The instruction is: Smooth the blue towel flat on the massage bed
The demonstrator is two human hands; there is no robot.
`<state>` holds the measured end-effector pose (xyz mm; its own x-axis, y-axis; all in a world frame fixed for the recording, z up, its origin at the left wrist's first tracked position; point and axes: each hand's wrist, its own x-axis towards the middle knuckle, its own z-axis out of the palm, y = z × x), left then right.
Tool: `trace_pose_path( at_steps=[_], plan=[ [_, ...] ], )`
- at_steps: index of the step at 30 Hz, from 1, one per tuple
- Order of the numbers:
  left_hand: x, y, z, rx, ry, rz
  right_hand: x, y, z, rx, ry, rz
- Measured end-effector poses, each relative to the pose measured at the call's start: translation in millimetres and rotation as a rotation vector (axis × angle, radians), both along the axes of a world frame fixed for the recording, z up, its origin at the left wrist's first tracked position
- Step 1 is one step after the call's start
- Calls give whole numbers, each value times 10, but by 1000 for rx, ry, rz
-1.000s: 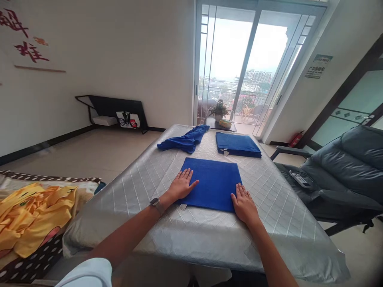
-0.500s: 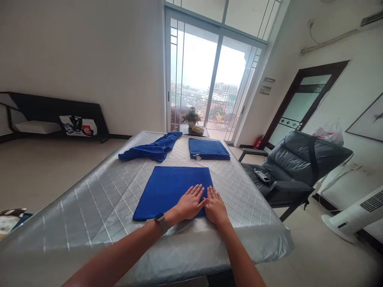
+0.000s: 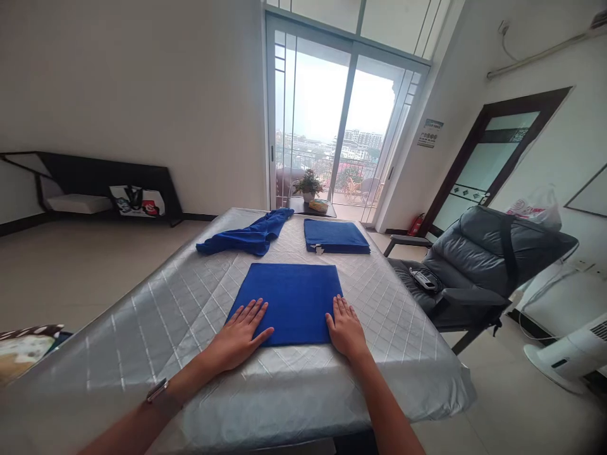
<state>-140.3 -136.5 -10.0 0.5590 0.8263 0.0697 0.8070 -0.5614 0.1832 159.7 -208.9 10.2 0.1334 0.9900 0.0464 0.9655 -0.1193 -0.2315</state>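
Across the silver quilted cover (image 3: 379, 309), head view: a folded blue cloth (image 3: 294, 300) lies flat near the person, squared into a neat panel with its near edge between the two hands.
Left hand (image 3: 241, 335): palm down over the cloth's near left side, gripping nothing; fingers slightly parted, thumb spread inward onto the fabric.
Right hand (image 3: 348, 325): laid along the right edge, also flat; fingers straight and close together with narrow gaps, thumb out to the left, clamped on nothing.
Wristwatch (image 3: 158, 390): worn on the left wrist.
Far stack (image 3: 336, 234): folded blue cloths beyond the panel and to its right, apart from it, a white tag (image 3: 318, 249) showing at the near side.
Loose blue cloth (image 3: 246, 234): rumpled, beyond the panel to the left.
Cloth's feel: probably light, soft and limp, not fragile; the smooth-looking cover may let it slide, and layers could shift if only the top one is pulled.
Best hold: likely both side edges, fingers under all layers and thumbs on top, keeping it level.
Grey armchair (image 3: 474, 253): stands to the right.
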Motion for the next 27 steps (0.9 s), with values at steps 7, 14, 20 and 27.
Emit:
trace_pose_path(
  at_steps=[7,14,20,27],
  plan=[
    [-98,-70,-61,20,-22,5,3,-2,18,-10,-24,0],
    [-46,-138,11,44,-32,28,12,-5,22,-20,-44,3],
    [-21,-212,122,16,-27,37,34,13,-7,4,-72,8],
    [-32,-197,46,43,-72,34,60,-50,8,86,-115,47]
  ],
)
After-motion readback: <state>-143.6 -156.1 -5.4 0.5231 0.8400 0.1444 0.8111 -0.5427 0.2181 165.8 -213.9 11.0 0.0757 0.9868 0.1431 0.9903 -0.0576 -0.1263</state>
